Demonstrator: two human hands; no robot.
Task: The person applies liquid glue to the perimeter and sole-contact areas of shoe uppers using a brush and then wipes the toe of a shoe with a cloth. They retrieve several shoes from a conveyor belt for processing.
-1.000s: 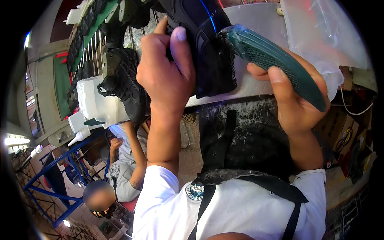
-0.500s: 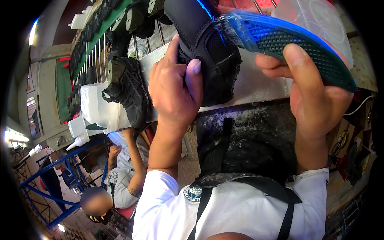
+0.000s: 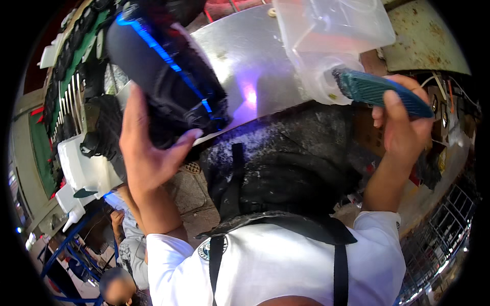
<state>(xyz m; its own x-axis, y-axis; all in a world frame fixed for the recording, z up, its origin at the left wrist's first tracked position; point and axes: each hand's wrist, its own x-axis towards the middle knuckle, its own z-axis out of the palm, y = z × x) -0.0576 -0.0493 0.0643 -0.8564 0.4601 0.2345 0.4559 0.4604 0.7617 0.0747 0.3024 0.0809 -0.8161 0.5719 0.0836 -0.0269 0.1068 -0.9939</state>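
Observation:
My left hand (image 3: 150, 158) is wrapped round the lower end of a black shoe upper (image 3: 168, 86), with the thumb and fingers spread on either side of it. The shoe stands tilted, and a bright blue streak of light runs along it. My right hand (image 3: 403, 115) grips a brush (image 3: 383, 92) with a broad, ribbed blue-green handle, between thumb and fingers. The brush's tip is at the mouth of a translucent plastic container (image 3: 332, 46); whether it touches the inside cannot be made out.
A metal worktop (image 3: 245, 56) spans the area before me. To the left stand another black shoe (image 3: 104, 127), a white container (image 3: 81, 163) and a rack of dark shoes (image 3: 76, 56). A co-worker (image 3: 132, 245) sits at the lower left. A wire basket (image 3: 449, 224) stands at right.
The shoe and my left hand have shifted left in the picture, and the hand's fingers are spread wider. My right hand has taken the brush away from the shoe to the container's mouth.

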